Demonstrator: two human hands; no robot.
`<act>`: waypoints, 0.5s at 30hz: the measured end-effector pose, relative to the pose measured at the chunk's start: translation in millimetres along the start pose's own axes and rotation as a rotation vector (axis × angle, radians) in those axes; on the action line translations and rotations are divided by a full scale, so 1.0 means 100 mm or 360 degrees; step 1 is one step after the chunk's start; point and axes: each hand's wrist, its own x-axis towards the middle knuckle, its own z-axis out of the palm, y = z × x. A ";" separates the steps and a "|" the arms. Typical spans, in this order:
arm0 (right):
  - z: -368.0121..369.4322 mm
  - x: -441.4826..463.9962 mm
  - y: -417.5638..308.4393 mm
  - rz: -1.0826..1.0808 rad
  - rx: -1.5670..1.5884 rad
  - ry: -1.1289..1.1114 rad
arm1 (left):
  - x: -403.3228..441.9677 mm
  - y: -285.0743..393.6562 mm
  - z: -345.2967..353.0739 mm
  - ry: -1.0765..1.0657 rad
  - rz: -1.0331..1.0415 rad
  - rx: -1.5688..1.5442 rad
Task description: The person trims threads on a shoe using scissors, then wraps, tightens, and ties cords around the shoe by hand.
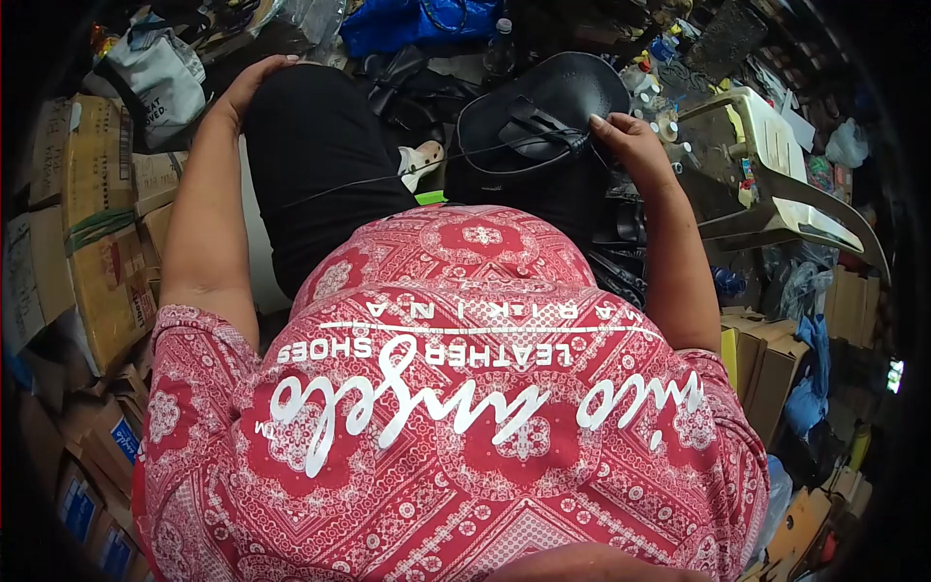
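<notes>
A black leather shoe [543, 107] rests on my right thigh, its inside facing up. At its right edge my right hand [630, 144] is closed, thumb and forefinger pinching a thin black cord beside the shoe's knotted lacing. The cord [364, 180] runs from there leftward across my lap to my left thigh. My left hand [257, 85] lies over the outer side of my left knee [315, 97], fingers stretched out and partly hidden behind it. It holds nothing that I can see.
A white plastic chair [766, 126] stands to the right, small bottles [664, 121] beside it. Cardboard boxes [97, 194] and a printed bag [155, 82] are stacked left. Ahead lie a blue bag [417, 27], a clear bottle [500, 47] and dark shoe pieces [402, 87].
</notes>
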 end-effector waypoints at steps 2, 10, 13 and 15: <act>-0.02 -0.03 0.04 -0.0028 0.0012 0.0029 | 0.06 -0.02 0.02 -0.0098 -0.0033 -0.0050; -0.08 -0.12 -0.02 0.0115 0.0060 0.0135 | 0.50 -0.12 -0.06 -0.0096 -0.0081 0.0065; -0.06 -0.10 -0.01 0.0110 0.0062 0.0132 | 0.54 -0.17 -0.13 -0.0213 -0.0034 0.0065; -0.05 -0.05 0.06 0.0108 0.0032 0.0123 | 0.33 -0.07 -0.01 -0.0214 -0.0076 0.0048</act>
